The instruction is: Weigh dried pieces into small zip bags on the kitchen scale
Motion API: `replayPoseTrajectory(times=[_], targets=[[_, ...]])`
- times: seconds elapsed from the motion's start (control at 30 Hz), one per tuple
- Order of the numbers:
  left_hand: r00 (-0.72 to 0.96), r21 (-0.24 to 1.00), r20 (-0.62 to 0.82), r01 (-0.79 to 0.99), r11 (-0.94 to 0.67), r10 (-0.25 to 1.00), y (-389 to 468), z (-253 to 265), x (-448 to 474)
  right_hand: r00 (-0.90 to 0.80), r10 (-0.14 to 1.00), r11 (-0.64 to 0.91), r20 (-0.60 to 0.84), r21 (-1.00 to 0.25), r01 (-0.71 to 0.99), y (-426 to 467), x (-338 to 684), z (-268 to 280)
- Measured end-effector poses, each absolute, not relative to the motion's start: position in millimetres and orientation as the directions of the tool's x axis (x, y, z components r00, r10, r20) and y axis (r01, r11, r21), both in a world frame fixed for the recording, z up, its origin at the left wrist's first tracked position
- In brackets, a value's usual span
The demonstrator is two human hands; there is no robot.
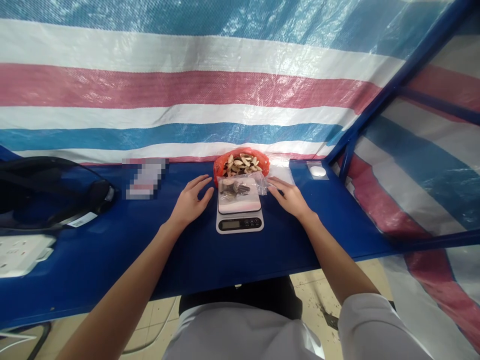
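A white digital kitchen scale (240, 224) rests on the blue table, its buttons and display facing me. On its platform lies a clear plastic bag (242, 188) with several dark-edged dried slices inside. My left hand (192, 201) is just left of the scale, fingers spread and holding nothing. On the other side, my right hand (290, 196) has its fingers apart, fingertips at the bag's right edge; whether they touch it I cannot tell. Behind the scale sits a red mesh bag (217, 169), open at the top and full of pale, dark-rimmed dried slices (243, 162).
Clear plastic bags (283, 172) lie behind my right hand. Farther right is a white oval object (317, 171) on a small clear bag. A blurred-out item (146, 179), a black strapped device (93, 197) and a white power strip (22, 255) are leftward. Striped sheeting (187, 90) hangs behind.
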State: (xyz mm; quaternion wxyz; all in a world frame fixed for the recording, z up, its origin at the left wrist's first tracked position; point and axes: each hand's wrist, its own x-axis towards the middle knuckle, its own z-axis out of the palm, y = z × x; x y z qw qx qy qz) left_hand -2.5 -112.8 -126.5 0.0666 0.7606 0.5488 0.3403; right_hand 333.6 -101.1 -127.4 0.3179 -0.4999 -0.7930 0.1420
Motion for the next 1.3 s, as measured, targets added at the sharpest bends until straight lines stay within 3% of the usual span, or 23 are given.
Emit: replayPoseTrajectory(times=[0.1,0.2,0.3,0.5,0.8,1.0,1.13,1.3], targets=[[0.244,0.480,0.486,0.728,-0.490,0.839,-110,-118,9,-0.150,0.921,0.379,0.360,-0.740,0.556,-99,322,-123],[0.319,0.476,0.504,0.672,-0.567,0.802,-107,-115,21,-0.037,0.967,0.249,0.250,-0.912,0.326,-96,310,-122],[0.373,0.473,0.476,0.655,-0.589,0.797,-106,-114,28,0.008,0.980,0.193,0.197,-0.967,0.166,-93,299,-121],[0.411,0.478,0.418,0.659,-0.580,0.811,-108,-112,32,0.027,0.997,0.067,0.067,-0.997,0.032,-88,293,-121],[0.399,0.459,0.451,0.663,-0.591,0.798,-110,-113,34,-0.068,0.998,0.003,0.005,-1.000,-0.024,-89,295,-115],[0.390,0.434,0.483,0.671,-0.601,0.784,-112,-104,37,-0.154,0.983,0.112,0.100,-0.991,0.068,-87,297,-98],[0.319,0.518,0.469,0.656,-0.548,0.824,-107,-91,42,-0.253,0.946,0.248,0.203,-0.956,0.160,-83,297,-77],[0.191,0.713,0.426,0.530,-0.459,0.884,-94,-77,52,-0.384,0.883,0.367,0.269,-0.906,0.210,-75,292,-51]])
